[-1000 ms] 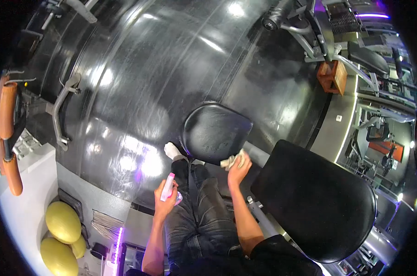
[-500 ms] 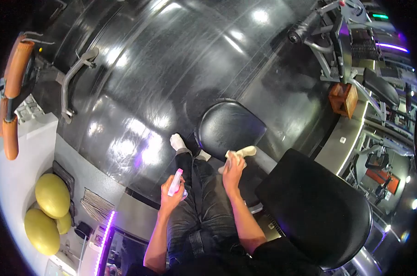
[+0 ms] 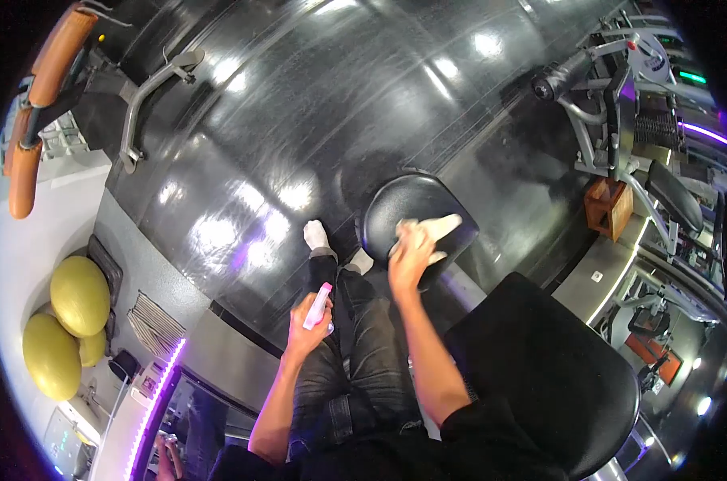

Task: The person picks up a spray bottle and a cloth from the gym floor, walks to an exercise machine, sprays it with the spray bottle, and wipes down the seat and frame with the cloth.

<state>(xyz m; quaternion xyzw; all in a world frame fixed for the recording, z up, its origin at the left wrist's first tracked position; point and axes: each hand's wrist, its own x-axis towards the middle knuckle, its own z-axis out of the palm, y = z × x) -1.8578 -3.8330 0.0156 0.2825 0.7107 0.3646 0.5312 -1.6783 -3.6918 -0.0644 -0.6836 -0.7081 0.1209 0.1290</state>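
From the head camera, looking down: the right hand [image 3: 410, 255] presses a pale cloth [image 3: 437, 228] flat against the round black seat pad [image 3: 416, 212] of a gym machine — fingers spread over the cloth, which lies on the pad's right half and reaches toward its edge. The left hand [image 3: 306, 330] is clenched around a small spray bottle [image 3: 318, 307] with a pink top, held upright above the person's dark jeans [image 3: 355, 361], well apart from the pad. A white-socked foot [image 3: 316, 235] rests on the glossy black floor [image 3: 299, 104] just left of the pad. A larger black back pad [image 3: 548, 369] sits to the right, near the right forearm. Yellow exercise balls [image 3: 67, 317] lie at the far left beside a white wall, with orange foam rollers [image 3: 39, 104] above them — a wooden box [image 3: 610, 207] stands at the right among machine frames.
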